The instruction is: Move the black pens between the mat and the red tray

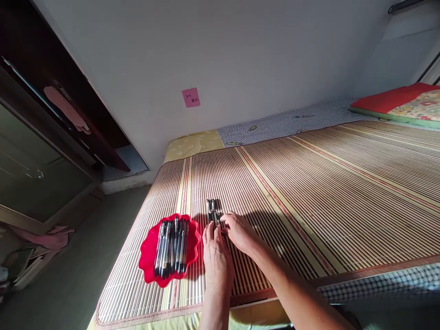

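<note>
A small group of black-capped clear pens (213, 206) lies side by side on the striped bamboo mat (261, 238). My left hand (217, 256) is closed on the near part of these pens, its fingertips covering their lower ends. From the right side, my right hand (239, 232) reaches in with thumb and fingers bent together against the same pens. Exactly how many pens lie under the fingers is hidden. Left of my hands stands a red scalloped plate (147, 254) bearing several similar pens (172, 247), which lie lengthwise with their dark ends toward me.
The mat covers a bed that meets a white wall (257, 55) with a pink note (190, 97) on it. A folded red and floral quilt (395, 101) lies at the far right. Left of the bed are grey floor (113, 238) and a dark doorway.
</note>
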`<state>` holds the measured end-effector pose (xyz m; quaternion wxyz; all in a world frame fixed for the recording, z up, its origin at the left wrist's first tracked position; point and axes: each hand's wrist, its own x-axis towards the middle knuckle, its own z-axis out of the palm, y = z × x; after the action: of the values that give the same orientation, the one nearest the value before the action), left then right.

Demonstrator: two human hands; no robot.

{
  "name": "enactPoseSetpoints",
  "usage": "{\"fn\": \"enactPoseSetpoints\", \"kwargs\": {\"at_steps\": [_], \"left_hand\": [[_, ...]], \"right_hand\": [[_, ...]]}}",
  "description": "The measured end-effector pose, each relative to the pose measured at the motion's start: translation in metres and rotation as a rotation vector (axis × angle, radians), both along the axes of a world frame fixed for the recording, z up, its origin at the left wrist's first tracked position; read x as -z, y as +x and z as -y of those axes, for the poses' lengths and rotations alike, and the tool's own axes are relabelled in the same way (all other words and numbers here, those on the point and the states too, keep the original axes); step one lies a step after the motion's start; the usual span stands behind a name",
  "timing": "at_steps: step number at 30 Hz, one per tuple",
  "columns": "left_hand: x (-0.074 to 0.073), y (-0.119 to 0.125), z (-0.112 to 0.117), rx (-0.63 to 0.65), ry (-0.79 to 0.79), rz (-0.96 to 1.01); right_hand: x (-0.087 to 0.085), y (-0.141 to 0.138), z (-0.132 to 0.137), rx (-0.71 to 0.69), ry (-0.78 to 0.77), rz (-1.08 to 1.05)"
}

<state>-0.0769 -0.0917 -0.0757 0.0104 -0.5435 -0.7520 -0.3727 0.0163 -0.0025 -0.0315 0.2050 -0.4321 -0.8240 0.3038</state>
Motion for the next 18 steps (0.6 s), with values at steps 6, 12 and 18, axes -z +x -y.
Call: {"fn": "enactPoseSetpoints", "kwargs": {"at_steps": [6, 12, 18], "left_hand": [[-0.0041, 0.0011, 0.0002, 0.008, -0.027, -0.057], [-0.0045, -0.0006, -0.0030, 0.001, -0.023, -0.086], [0.0010, -0.0047, -0.0078, 0.004, 0.020, -0.149]], "right_hand": [[-0.0031, -0.0022, -0.0010, -0.008, 0.015, 0.027], [0.0001, -0.0011, -0.0020, -0.029, 0.024, 0.008], [-0.0038, 0.0033, -0.0005, -0.052, 0.004, -0.026]]}}
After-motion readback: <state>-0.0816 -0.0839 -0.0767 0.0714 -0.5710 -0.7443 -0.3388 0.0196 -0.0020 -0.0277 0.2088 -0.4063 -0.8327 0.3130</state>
